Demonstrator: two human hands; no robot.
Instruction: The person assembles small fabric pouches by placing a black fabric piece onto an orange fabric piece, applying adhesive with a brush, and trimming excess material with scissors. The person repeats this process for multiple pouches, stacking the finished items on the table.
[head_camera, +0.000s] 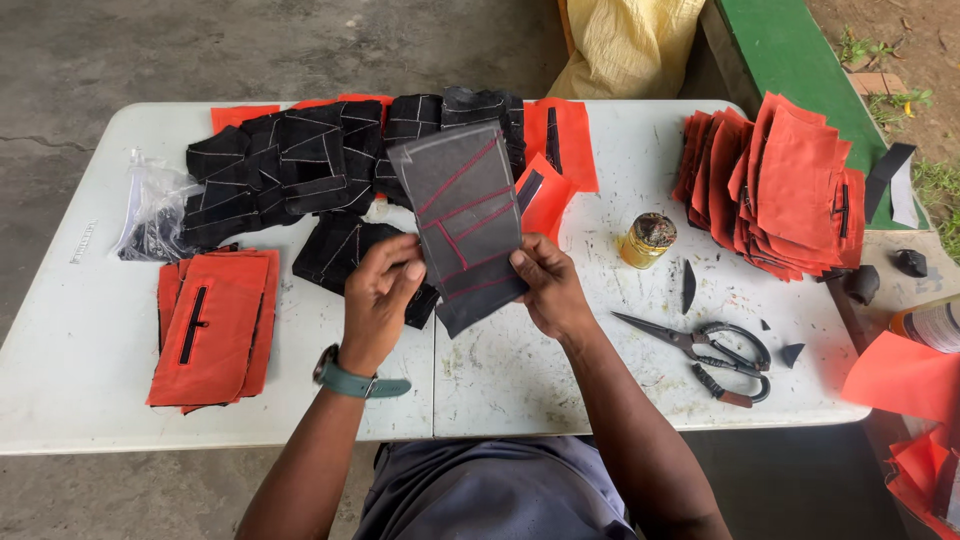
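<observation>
A white folding table (90, 360) fills most of the view, its top scuffed and marked, with a seam running across the middle from the far edge to the near edge. It stands on a bare grey concrete floor (150, 50) that shows a thin crack beyond the table's far left corner. Beyond the far right corner a green painted ledge (800, 50) runs away at an angle, and past it lies brown earth with tufts of grass (935, 185). A yellow woven sack (625, 45) rests on the floor past the far edge. Soft, even daylight falls over everything, with no hard shadows.
</observation>
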